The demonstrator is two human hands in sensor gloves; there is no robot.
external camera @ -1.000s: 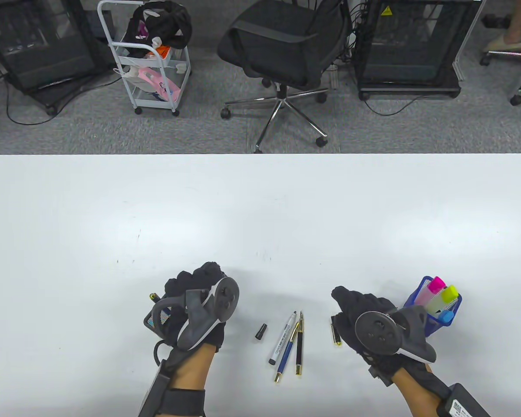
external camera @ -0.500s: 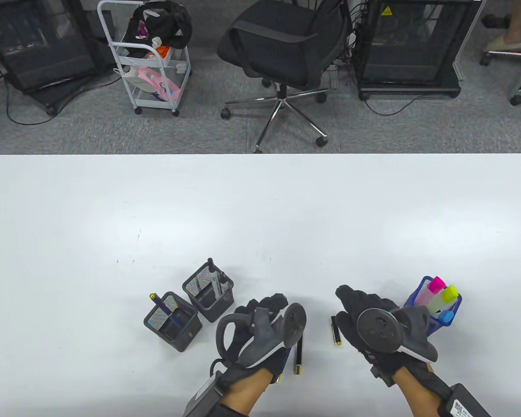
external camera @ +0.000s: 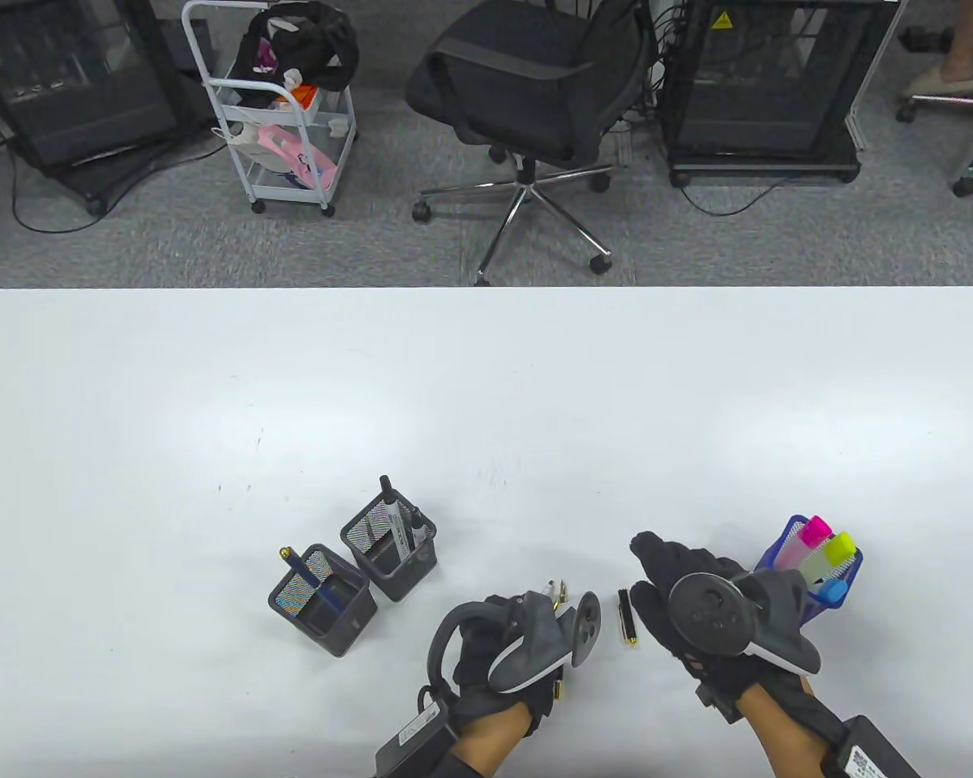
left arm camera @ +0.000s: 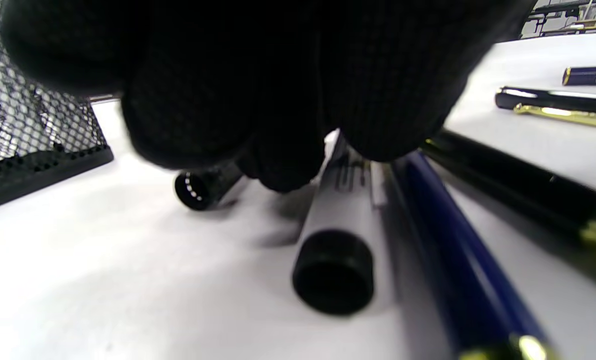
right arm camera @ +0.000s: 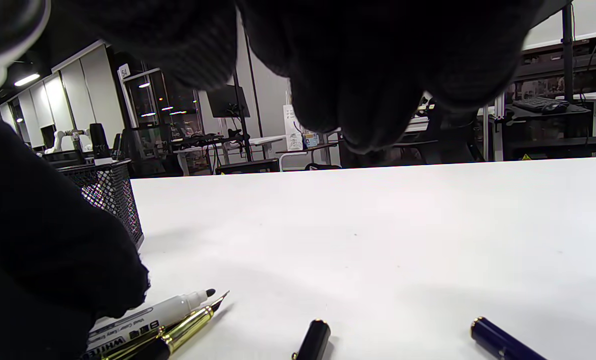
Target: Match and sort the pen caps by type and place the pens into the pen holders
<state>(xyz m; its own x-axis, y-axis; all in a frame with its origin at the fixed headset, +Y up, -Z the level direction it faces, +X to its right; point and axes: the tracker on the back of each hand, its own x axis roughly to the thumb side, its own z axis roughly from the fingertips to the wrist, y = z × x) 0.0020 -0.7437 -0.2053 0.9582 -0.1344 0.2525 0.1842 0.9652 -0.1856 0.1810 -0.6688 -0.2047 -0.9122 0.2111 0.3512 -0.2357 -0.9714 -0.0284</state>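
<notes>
Three uncapped pens lie side by side at 6 o'clock on the table (external camera: 486, 405), under the left hand (external camera: 507, 648): a white marker (left arm camera: 350, 200), a blue pen (left arm camera: 453, 250) and a black pen (left arm camera: 518, 182). A small black cap (left arm camera: 203, 185) sits just at 9 o'clock of the marker, open end toward the wrist camera.

Left fingers (left arm camera: 278, 125) are down over the marker and cap; whether they pinch anything I can't tell, too dark and close. Right hand (external camera: 701, 604) rests at 3 o'clock of the pens, fingers relaxed and straight, holding nothing. A black-and-gold cap (external camera: 627, 617) lies between the hands; a blue cap (right arm camera: 505, 340) shows near the right wrist.

Handling, my read: all light, rigid, smooth plastic or metal, round so they'll roll. Pinch the marker mid-barrel, the cap on its sides, press straight on. Keep clear of the exposed nibs.

Surface: glossy white, flat, low friction. Two black mesh holders (external camera: 389, 547) at 9 o'clock, a blue holder (external camera: 778, 555) with highlighters at 3 o'clock. Room: grey carpet, office chair (external camera: 535, 89), white cart (external camera: 280, 113), black racks.
</notes>
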